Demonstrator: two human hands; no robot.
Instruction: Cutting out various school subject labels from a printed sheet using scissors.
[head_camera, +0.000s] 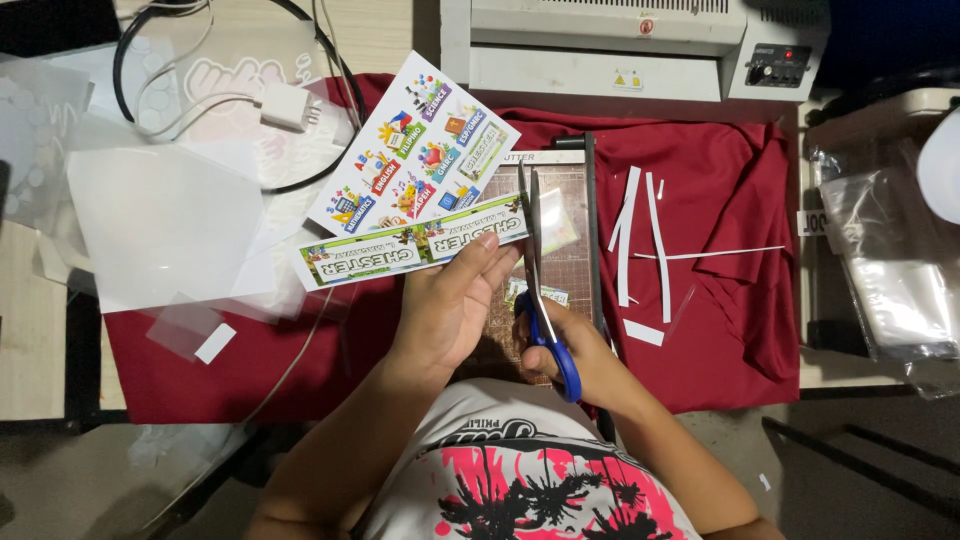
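Left hand (447, 305) pinches the laminated label strip (412, 245) above the red cloth (740, 190) while right hand (570, 350), grip closed round blue-handled scissors (540, 290) with blades parted at the strip's end; risk: strip flexes, so the cut may wander into print.

A long green-edged label strip (413, 252) is lying across the left hand (448, 305). Behind it a white sheet of colourful labels (413, 140) is resting tilted. A small yellow warning sticker (627, 80) is sitting on the white machine (600, 45).
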